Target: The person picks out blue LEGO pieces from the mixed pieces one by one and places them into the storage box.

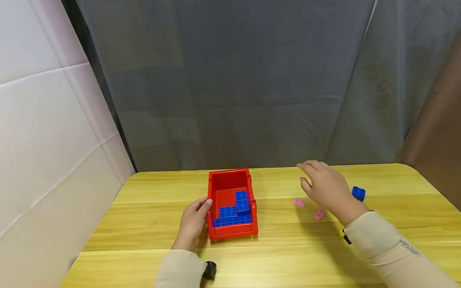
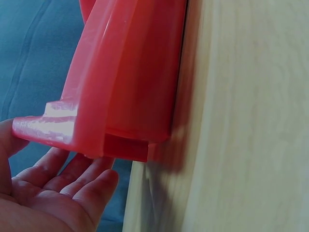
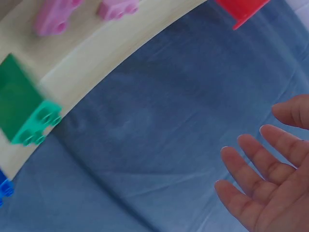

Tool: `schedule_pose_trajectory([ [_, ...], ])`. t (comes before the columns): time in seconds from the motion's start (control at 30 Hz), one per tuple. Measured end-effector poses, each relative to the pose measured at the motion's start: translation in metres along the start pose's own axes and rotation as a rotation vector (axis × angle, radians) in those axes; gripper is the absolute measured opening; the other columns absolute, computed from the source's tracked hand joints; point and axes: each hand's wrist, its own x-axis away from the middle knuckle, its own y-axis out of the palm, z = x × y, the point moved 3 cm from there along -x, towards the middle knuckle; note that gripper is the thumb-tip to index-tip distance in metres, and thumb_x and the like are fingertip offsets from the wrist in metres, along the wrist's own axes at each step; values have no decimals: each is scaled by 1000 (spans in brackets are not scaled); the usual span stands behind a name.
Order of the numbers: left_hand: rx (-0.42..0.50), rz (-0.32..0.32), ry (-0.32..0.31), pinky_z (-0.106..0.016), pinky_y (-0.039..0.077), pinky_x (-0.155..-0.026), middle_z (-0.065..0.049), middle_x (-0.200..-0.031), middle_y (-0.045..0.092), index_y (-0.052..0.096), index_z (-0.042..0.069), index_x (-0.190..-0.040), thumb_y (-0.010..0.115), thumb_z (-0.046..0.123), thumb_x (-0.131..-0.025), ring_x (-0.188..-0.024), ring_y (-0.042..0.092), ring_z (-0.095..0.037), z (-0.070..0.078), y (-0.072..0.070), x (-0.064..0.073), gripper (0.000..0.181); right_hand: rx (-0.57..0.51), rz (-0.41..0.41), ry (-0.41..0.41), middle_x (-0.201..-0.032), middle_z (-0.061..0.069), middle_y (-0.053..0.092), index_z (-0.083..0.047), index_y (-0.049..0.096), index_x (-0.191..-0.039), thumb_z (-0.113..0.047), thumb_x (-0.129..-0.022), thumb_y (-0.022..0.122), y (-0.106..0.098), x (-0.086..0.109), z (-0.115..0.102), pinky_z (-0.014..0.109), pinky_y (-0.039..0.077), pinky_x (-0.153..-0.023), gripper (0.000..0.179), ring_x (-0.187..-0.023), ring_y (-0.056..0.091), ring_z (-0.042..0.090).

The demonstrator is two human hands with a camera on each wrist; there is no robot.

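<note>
My left hand (image 1: 194, 220) grips the left side of a red plastic bin (image 1: 233, 230), its thumb over the rim. In the left wrist view, the fingers (image 2: 99, 193) lie along the outside of the bin (image 2: 140, 72). Several blue studded toy bricks (image 1: 228, 213) sit inside, gathered toward the front and right. My right hand (image 1: 327, 189) is raised over the right side of the table with nothing in it, fingers spread loosely. Close by lie two pink bricks, one farther left (image 1: 299, 202) and one nearer the wrist (image 1: 319, 214).
A blue brick (image 1: 358, 193) lies on the wooden table (image 1: 141, 234) right of the right hand. The right wrist view shows a green brick (image 3: 24, 106) near the table's edge. Grey cloth (image 1: 231, 84) hangs behind the table, with a white panel (image 1: 40, 126) at left.
</note>
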Motion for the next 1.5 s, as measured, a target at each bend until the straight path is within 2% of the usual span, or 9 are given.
schedule_pose_trajectory([
  [0.3, 2, 0, -2, -50, 41, -105, -22, -137, 51, 50, 0, -138, 51, 27, -101, -122, 49, -37, 1, -1, -2, 46, -18, -47, 122, -126, 24, 56, 0, 57, -130, -16, -93, 59, -3, 12, 31, 57, 51, -85, 41, -114, 54, 44],
  [0.57, -23, -7, -19, -49, 42, -104, -21, -137, 52, 51, 2, -137, 51, 27, -101, -121, 49, -36, 4, -2, 0, 44, -16, -117, 233, -129, 29, 52, 3, 53, -132, -18, -94, 57, 5, 21, 64, 58, 51, -81, 44, -107, 56, 45],
  [0.67, -23, -19, -28, -49, 41, -105, -21, -138, 50, 50, 1, -138, 50, 26, -101, -123, 49, -36, 6, -2, -1, 44, -8, -131, 256, -129, 31, 51, 5, 53, -131, -18, -93, 57, 8, 23, 75, 57, 51, -76, 45, -101, 57, 46],
  [0.9, -37, -41, -55, -49, 40, -107, -20, -139, 49, 49, 1, -138, 51, 24, -101, -125, 47, -37, 10, -3, -4, 44, -19, -198, 315, -129, 34, 48, 7, 51, -131, -18, -92, 56, 15, 31, 96, 65, 44, -86, 47, -111, 49, 52],
  [1.07, -66, -48, -67, -50, 40, -106, -20, -138, 50, 49, 2, -138, 51, 24, -101, -126, 46, -37, 11, -3, -4, 43, -18, -243, 339, -129, 36, 45, 10, 50, -131, -16, -91, 58, 19, 36, 109, 66, 44, -86, 49, -113, 46, 54],
  [1.33, -67, -50, -87, -49, 40, -106, -21, -139, 48, 48, 1, -138, 52, 22, -100, -127, 45, -38, 13, -4, -4, 43, -31, -315, 361, -127, 39, 44, 13, 49, -130, -14, -89, 59, 24, 43, 123, 67, 44, -84, 50, -112, 45, 57],
  [1.5, -74, -54, -104, -49, 39, -107, -20, -140, 48, 47, 2, -139, 52, 21, -100, -128, 45, -38, 14, -5, -5, 44, -35, -374, 399, -127, 40, 44, 15, 47, -130, -16, -90, 60, 28, 46, 128, 66, 43, -88, 53, -113, 45, 57],
])
